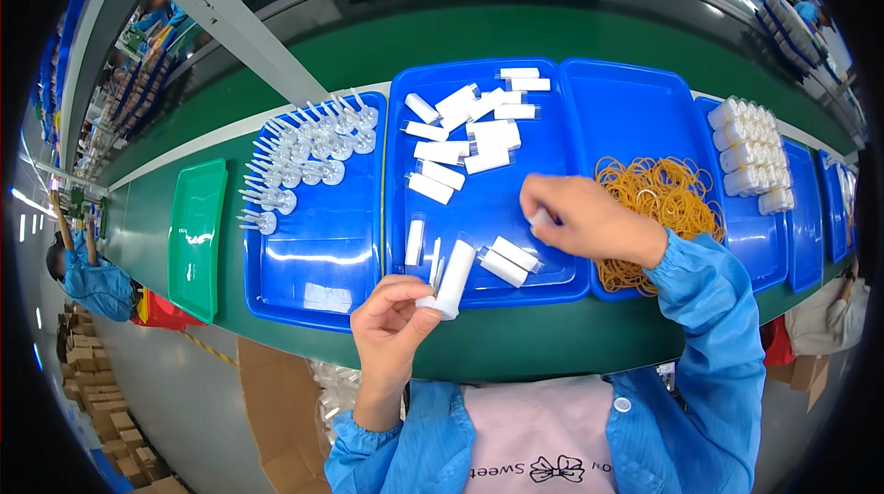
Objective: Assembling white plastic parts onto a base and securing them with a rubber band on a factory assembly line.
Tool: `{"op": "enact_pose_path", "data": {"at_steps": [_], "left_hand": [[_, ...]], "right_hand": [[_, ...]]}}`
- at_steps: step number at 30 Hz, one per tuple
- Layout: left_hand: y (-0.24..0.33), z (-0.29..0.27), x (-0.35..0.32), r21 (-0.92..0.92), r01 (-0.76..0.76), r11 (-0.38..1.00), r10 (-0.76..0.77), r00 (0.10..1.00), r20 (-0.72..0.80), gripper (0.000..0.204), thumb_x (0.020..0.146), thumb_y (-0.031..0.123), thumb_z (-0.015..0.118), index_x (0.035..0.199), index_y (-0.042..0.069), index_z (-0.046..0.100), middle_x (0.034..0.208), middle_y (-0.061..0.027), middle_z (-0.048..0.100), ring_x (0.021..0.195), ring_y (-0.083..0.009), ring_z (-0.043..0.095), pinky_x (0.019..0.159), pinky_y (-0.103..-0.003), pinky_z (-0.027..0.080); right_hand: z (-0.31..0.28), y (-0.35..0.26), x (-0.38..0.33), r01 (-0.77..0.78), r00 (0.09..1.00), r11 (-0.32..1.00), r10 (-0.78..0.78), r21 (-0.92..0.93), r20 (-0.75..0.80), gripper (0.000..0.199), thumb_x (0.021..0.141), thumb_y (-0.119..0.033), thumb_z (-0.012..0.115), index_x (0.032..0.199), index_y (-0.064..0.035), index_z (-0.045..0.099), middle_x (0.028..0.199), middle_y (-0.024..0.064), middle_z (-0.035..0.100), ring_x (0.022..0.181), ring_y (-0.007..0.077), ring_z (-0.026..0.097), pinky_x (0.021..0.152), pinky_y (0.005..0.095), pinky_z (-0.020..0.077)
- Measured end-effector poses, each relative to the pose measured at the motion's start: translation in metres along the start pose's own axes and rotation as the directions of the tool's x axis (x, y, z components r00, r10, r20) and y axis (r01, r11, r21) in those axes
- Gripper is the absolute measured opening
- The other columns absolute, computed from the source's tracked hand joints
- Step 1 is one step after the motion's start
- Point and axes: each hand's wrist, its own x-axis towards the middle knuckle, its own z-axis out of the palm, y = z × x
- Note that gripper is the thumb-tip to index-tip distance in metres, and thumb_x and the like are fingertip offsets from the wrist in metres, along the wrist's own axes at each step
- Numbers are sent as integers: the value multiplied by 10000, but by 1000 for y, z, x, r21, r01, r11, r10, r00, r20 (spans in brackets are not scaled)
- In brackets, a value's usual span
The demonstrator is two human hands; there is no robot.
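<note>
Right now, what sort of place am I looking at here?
Most likely a factory assembly line: a long green conveyor belt carries blue trays of small white plastic tubes, with a pile of rubber bands and stacked cartons.

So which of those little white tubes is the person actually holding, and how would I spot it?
Find the middle blue tray of white tubes. At its near edge the left hand pinches one white tube. Unlike the others lying flat in the tray, it is lifted and tilted upright, with a clear tip pointing away.
</note>
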Motion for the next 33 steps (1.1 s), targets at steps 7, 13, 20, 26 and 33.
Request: {"op": "enact_pose_path", "data": {"at_steps": [7,13,20,26,33], "left_hand": [[16,23,-2,413,-227,882,162,969,186,160,788,-12,713,947,8,719,938,-98,626,838,-173,608,720,-267,494],[19,36,1,468,-280,838,182,952,244,161,764,-8,720,923,14,733,912,-89,634,812,-173,609,695,-263,491],[16,36,1,462,-289,838,180,947,265,239,778,-52,691,988,53,737,934,-82,648,822,-176,607,680,-267,493],[21,34,1,485,-294,824,176,945,275,203,756,-77,677,927,15,734,907,-90,634,793,-167,613,675,-255,490],[21,36,1,506,-328,798,173,928,329,270,747,-41,704,991,71,735,892,-53,645,799,-183,592,665,-281,469]], "right_hand": [[-6,-28,3,-19,960,421,261,907,-101,419,896,-135,659,1264,-50,478,1015,59,578,901,133,614,744,268,539],[4,-37,0,-76,970,337,244,938,-9,299,901,-184,665,1156,-57,575,1017,32,601,923,103,598,803,255,506],[7,-30,-2,-144,966,170,239,975,101,299,913,-197,647,1178,-74,580,978,-10,605,923,83,588,843,248,473],[-4,-47,-6,-83,982,453,191,888,-6,291,925,-195,630,1169,-40,594,1020,19,623,945,76,580,851,251,472],[-2,-34,-14,3,970,571,199,821,-142,247,917,-198,638,1083,-16,624,982,48,638,950,81,573,855,234,455]]}}
